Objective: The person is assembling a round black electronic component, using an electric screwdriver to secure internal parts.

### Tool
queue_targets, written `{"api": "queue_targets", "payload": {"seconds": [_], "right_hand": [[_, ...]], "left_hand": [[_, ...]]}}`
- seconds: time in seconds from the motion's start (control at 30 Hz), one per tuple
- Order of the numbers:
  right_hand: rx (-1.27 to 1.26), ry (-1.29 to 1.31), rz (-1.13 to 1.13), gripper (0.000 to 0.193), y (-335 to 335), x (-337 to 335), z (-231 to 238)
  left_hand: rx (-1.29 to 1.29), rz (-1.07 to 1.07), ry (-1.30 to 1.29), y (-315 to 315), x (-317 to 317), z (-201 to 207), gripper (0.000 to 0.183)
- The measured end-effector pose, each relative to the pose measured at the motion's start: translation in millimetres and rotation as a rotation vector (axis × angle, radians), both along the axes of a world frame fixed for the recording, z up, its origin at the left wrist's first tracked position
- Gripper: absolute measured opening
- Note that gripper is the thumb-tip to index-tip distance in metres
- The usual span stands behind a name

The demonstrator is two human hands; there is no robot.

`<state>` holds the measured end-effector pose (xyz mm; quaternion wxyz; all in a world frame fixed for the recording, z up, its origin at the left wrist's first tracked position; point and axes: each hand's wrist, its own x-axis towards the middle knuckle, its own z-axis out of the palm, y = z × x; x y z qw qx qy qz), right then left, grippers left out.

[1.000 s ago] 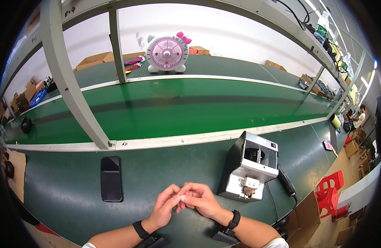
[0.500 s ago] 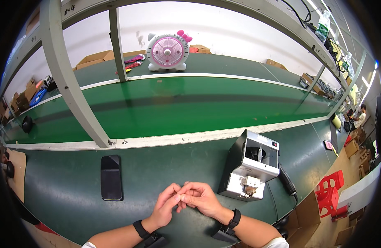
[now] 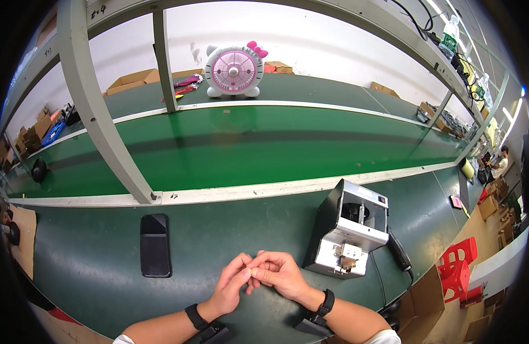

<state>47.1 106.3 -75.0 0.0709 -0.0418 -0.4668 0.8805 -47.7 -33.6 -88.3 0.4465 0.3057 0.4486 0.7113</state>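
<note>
My left hand [image 3: 232,285] and my right hand [image 3: 279,274] meet over the near edge of the dark green table [image 3: 207,229]. Their fingers are bent and pressed together at the tips; whatever may be pinched between them is hidden or too small to make out. A black strap circles each wrist. To the right of my right hand stands a silver and black bench machine [image 3: 347,232] with a small metal block on its front. A black phone [image 3: 155,246] lies flat to the left of my left hand.
Beyond a pale metal rail runs a green conveyor belt [image 3: 276,146]. A grey frame post [image 3: 95,109] rises at left. On the far ledge sits a pink and white fan [image 3: 234,71]. A black handheld tool [image 3: 399,250] with a cord lies beside the machine; red stools [image 3: 456,269] stand at right.
</note>
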Motion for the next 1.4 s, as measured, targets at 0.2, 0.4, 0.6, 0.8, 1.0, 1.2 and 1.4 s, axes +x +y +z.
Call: {"api": "queue_targets", "payload": {"seconds": [0.2,0.4,0.6,0.8,1.0,1.2,1.4], "right_hand": [[-0.004,0.008,0.003,0.012,1.0,0.1,-0.3],[0.005,0.012,0.004,0.012,2.3,-0.4,0.7],[0.015,0.011,-0.002,0.012,0.8,-0.1,-0.4],[0.031,-0.007,0.018,0.013,2.0,1.3,0.5],[-0.011,-0.014,0.056,0.014,5.1,1.5,-5.3],[-0.003,-0.040,0.085,0.014,8.4,1.4,-5.8],[0.003,-0.031,0.077,0.014,7.2,2.6,-6.7]], "left_hand": [[0.012,0.005,0.006,0.0,0.8,0.3,0.023],[0.014,0.002,0.019,0.9,-0.6,-1.8,0.024],[0.022,-0.005,-0.003,0.9,-0.6,1.0,0.025],[0.008,-0.004,-0.014,0.0,-0.3,-1.3,0.025],[0.031,0.024,-0.018,0.9,1.0,-1.6,0.022],[0.041,0.015,0.005,0.9,-0.9,-4.0,0.021],[0.038,0.018,-0.021,1.2,0.3,-0.5,0.020]]}}
